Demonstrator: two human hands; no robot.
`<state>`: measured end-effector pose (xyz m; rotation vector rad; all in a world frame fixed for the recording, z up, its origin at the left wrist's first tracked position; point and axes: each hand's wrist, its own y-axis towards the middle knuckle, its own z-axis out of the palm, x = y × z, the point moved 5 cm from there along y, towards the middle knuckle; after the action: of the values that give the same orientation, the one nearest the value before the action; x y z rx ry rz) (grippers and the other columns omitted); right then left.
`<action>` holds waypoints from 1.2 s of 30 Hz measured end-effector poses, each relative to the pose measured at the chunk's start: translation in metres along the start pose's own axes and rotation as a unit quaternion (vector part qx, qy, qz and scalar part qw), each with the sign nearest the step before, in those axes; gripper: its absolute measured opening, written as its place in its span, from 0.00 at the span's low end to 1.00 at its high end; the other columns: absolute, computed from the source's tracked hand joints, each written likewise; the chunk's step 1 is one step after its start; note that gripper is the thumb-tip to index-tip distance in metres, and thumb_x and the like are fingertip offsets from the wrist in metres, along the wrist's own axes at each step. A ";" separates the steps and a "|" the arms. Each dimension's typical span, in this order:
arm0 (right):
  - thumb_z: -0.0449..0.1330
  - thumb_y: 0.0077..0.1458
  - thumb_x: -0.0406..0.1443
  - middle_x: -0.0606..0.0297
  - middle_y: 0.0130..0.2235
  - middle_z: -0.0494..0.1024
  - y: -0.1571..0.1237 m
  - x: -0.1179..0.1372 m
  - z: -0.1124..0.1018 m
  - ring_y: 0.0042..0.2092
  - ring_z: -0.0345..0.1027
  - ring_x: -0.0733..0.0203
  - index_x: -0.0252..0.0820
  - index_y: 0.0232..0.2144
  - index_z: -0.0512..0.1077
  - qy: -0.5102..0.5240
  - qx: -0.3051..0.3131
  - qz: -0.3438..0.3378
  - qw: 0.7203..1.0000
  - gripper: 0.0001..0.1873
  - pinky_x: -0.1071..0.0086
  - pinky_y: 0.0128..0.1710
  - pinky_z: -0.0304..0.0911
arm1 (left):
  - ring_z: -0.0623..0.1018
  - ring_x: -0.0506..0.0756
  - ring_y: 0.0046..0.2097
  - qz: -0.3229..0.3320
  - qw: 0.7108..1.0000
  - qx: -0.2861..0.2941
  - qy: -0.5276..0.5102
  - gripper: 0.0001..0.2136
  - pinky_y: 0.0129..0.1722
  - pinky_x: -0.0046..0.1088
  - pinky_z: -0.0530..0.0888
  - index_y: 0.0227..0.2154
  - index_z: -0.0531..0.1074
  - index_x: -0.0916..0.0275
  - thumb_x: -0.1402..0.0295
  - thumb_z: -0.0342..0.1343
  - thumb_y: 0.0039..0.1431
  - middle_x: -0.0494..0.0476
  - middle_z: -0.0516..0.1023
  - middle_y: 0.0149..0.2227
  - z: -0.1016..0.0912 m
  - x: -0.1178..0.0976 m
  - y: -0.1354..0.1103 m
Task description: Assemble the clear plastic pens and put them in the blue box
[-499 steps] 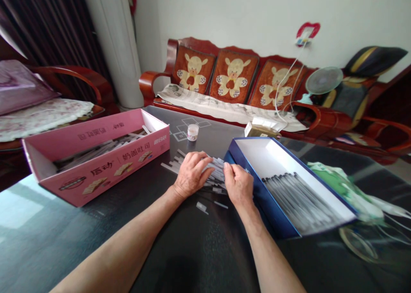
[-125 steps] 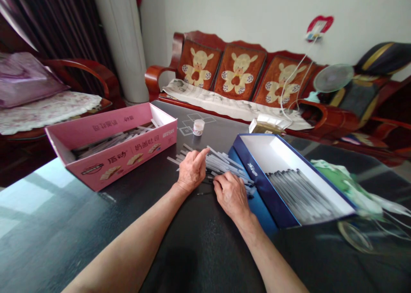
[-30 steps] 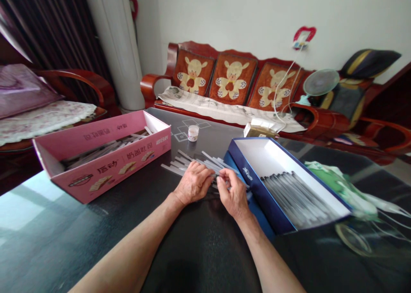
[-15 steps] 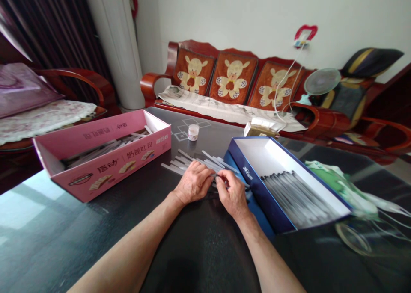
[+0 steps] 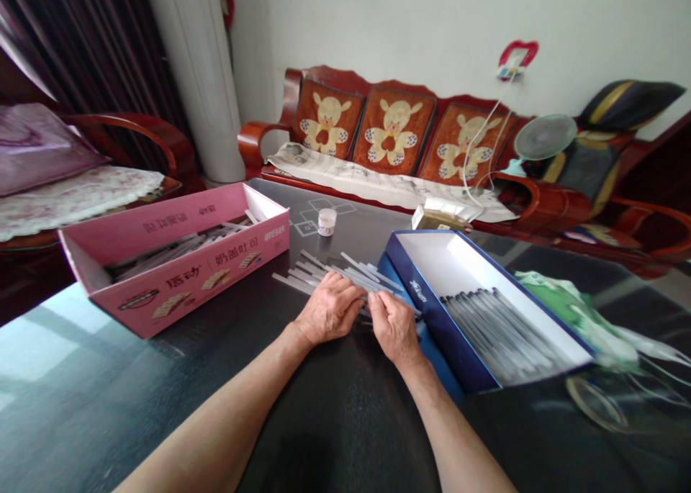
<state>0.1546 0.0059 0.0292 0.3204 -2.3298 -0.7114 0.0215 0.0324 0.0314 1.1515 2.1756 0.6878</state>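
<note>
My left hand [image 5: 333,307] is closed, its fingers curled over a thin pale tube [image 5: 366,301] that is mostly hidden. My right hand [image 5: 393,324] pinches close beside it, thumb and forefinger pressed together at the tube's other end. Just beyond both hands, several loose translucent tubes [image 5: 302,281] lie spread on the dark table [image 5: 307,406]. Right of my right hand stands a blue box with a white inside [image 5: 450,252], holding a row of translucent tubes with dark ends [image 5: 497,331]. Its blue lower part [image 5: 440,363] shows along the near side.
A pink box [image 5: 178,291] with more thin sticks inside stands at the left. A small white cup [image 5: 327,222] sits beyond the loose tubes. At the right lie a green and white bag [image 5: 572,313] and a clear round item [image 5: 597,403]. Behind is a wooden sofa [image 5: 264,140].
My right hand's fingers have closed in, with the thumb now turned upward along the forefinger. My left hand stays almost in place. The boxes and loose tubes have not moved.
</note>
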 end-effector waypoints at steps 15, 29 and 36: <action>0.49 0.62 0.42 0.64 0.21 0.73 0.001 -0.001 0.000 0.25 0.67 0.60 0.45 0.20 0.66 -0.009 0.004 0.033 0.999 0.20 0.67 0.28 0.60 | 0.67 0.55 0.35 0.004 1.000 0.009 0.011 0.12 0.41 0.36 0.66 0.37 0.73 0.63 0.67 0.44 0.64 0.57 0.70 0.29 0.001 -0.001 0.001; 0.58 0.51 0.54 0.63 0.22 0.76 -0.003 -0.031 0.013 0.20 0.65 0.67 0.39 0.22 0.71 0.352 -0.080 0.338 0.869 0.24 0.76 0.15 0.54 | 0.76 0.55 0.41 -0.197 0.959 -0.188 -0.075 0.13 0.43 0.33 0.73 0.45 0.71 0.62 0.61 0.52 0.61 0.59 0.76 0.41 -0.012 0.025 -0.009; 0.53 0.56 0.53 0.63 0.23 0.77 -0.012 0.007 0.040 0.20 0.66 0.68 0.37 0.26 0.73 0.351 0.103 0.265 0.892 0.26 0.75 0.18 0.56 | 0.75 0.50 0.27 -0.397 0.730 -0.170 -0.530 0.18 0.28 0.26 0.73 0.38 0.73 0.65 0.54 0.56 0.55 0.54 0.76 0.30 0.012 0.048 -0.013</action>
<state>0.1236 0.0094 0.0010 0.0085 -1.6656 -0.0427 0.0000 0.0686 0.0025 0.1687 1.2122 -0.0363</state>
